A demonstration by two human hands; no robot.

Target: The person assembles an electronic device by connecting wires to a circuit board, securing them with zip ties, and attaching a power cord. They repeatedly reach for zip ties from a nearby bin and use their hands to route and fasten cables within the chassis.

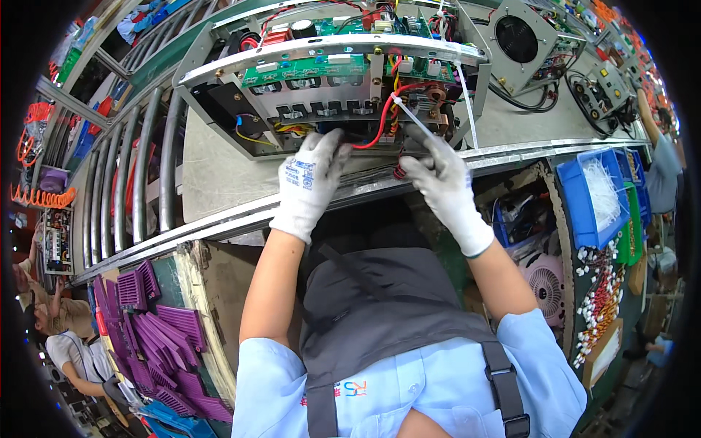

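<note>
An open metal chassis (219, 69) with green circuit boards and red, yellow and black wires lies on the grey conveyor bench. My left hand (310, 179), in a white work glove, presses its fingers against the chassis's lower front edge by a red wire (380, 120). My right hand (438, 175), also gloved, pinches the tail of a white cable tie (412, 117) that loops around the red wires near a copper coil (437, 95).
A second chassis with a round fan (517, 38) sits to the right on the bench. A blue bin of white cable ties (595, 193) stands at right. Purple plastic grilles (157, 343) are piled lower left. Other workers are at the far left and right edges.
</note>
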